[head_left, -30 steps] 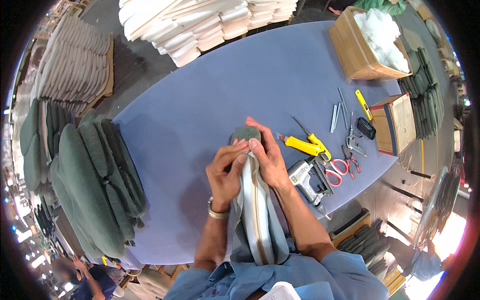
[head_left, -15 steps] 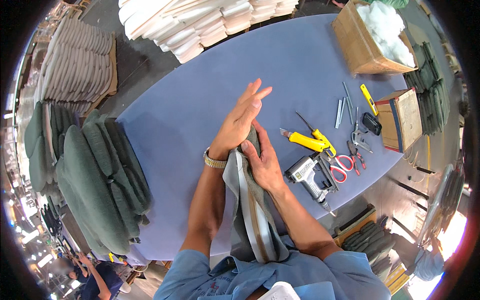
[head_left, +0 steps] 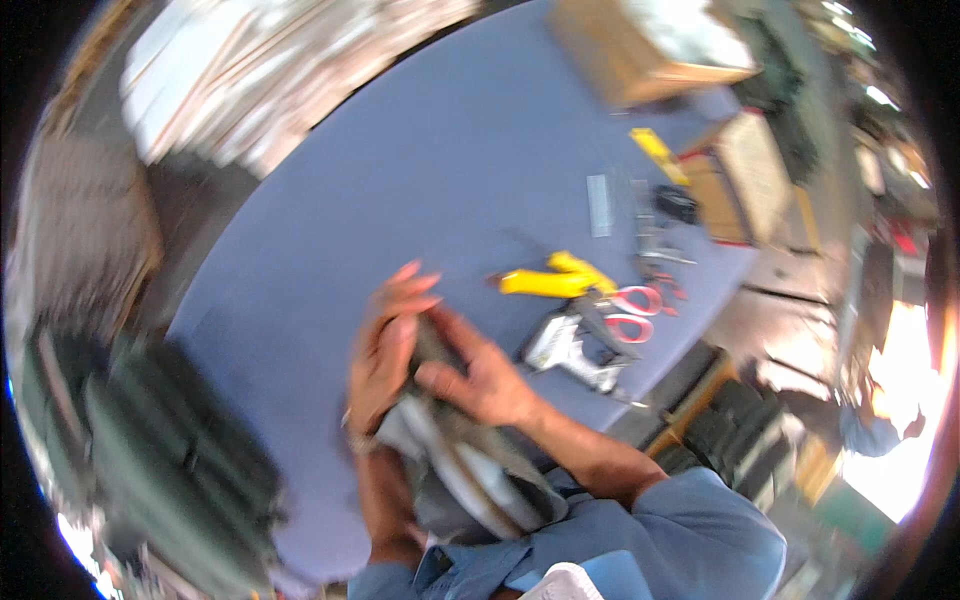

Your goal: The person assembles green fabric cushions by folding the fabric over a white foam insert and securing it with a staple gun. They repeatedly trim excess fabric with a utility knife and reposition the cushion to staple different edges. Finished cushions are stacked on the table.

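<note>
A grey-green fabric-covered pad (head_left: pixel 463 462) stands on end against my body, its pale underside and a tan strip showing. My right hand (head_left: pixel 478 378) grips the pad's upper end, thumb on the near face and fingers around the far side. Along the pad's left edge lies my left hand (head_left: pixel 385 350), its fingers stretched out past the pad's tip. A watch is on my left wrist. Motion blurs both hands, and the pad's tip is partly hidden between them.
On the blue table (head_left: pixel 420 170) to the right lie a staple gun (head_left: pixel 565 350), red-handled scissors (head_left: pixel 640 300), yellow-handled tools (head_left: pixel 545 282) and staple strips (head_left: pixel 599 205). Boxes (head_left: pixel 640 70) stand at the far right. Dark green pads (head_left: pixel 175 440) are piled at left; white pieces (head_left: pixel 270 80) are stacked beyond.
The view has swung and blurred, so the table and tools sit further left. My hands and the pad appear lower and nearer my body. My right hand keeps its grip.
</note>
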The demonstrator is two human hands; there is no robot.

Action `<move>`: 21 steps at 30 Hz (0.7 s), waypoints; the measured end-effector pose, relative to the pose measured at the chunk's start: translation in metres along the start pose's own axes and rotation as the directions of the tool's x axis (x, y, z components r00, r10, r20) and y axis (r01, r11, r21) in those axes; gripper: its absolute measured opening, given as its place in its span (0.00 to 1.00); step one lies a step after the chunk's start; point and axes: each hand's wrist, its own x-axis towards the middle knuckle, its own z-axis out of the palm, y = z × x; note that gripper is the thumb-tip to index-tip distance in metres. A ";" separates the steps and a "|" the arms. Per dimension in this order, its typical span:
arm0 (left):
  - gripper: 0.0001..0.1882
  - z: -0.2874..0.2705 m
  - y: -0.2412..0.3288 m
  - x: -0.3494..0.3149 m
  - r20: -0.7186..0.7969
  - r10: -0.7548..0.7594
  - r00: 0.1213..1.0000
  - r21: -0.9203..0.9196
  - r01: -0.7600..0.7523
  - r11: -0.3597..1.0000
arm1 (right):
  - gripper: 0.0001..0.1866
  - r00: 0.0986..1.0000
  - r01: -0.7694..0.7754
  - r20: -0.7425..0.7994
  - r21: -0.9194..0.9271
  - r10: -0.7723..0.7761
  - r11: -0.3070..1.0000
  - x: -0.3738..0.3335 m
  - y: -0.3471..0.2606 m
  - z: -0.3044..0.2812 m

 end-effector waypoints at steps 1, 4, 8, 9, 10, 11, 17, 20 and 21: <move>0.17 0.009 0.007 0.014 -0.042 -0.003 0.999 0.047 0.005 0.999 | 0.39 0.999 0.041 0.021 -0.034 -0.040 0.999 0.001 -0.006 -0.033; 0.16 0.067 0.044 0.081 -0.075 -0.039 0.996 0.127 0.048 0.991 | 0.36 0.992 0.028 -0.107 -0.330 -0.067 0.943 -0.015 -0.030 -0.155; 0.17 0.120 0.057 0.140 -0.051 0.010 0.999 0.121 -0.004 0.993 | 0.44 0.934 -0.345 -0.316 -0.670 0.168 0.658 -0.070 -0.026 -0.265; 0.16 0.124 0.062 0.140 -0.051 0.005 0.999 0.118 0.001 0.993 | 0.45 0.935 -0.351 -0.306 -0.712 0.181 0.608 -0.080 -0.017 -0.263; 0.16 0.124 0.064 0.136 -0.053 0.001 0.999 0.114 0.005 0.993 | 0.47 0.936 -0.352 -0.294 -0.753 0.194 0.556 -0.089 -0.005 -0.255; 0.16 0.122 0.066 0.130 -0.048 0.001 0.999 0.124 0.005 0.992 | 0.48 0.937 -0.349 -0.281 -0.793 0.209 0.500 -0.094 0.004 -0.247; 0.18 0.103 0.073 0.099 -0.065 -0.007 0.998 0.133 0.016 0.991 | 0.54 0.908 -0.410 -0.271 -0.736 0.319 0.539 -0.085 0.008 -0.227; 0.19 0.090 0.074 0.094 -0.077 -0.009 0.997 0.144 0.020 0.989 | 0.57 0.933 -0.335 -0.121 -0.639 0.339 0.693 -0.074 -0.024 -0.233; 0.19 0.082 0.071 0.093 -0.077 -0.013 0.997 0.149 0.025 0.988 | 0.55 0.937 -0.334 -0.133 -0.609 0.322 0.719 -0.064 -0.044 -0.226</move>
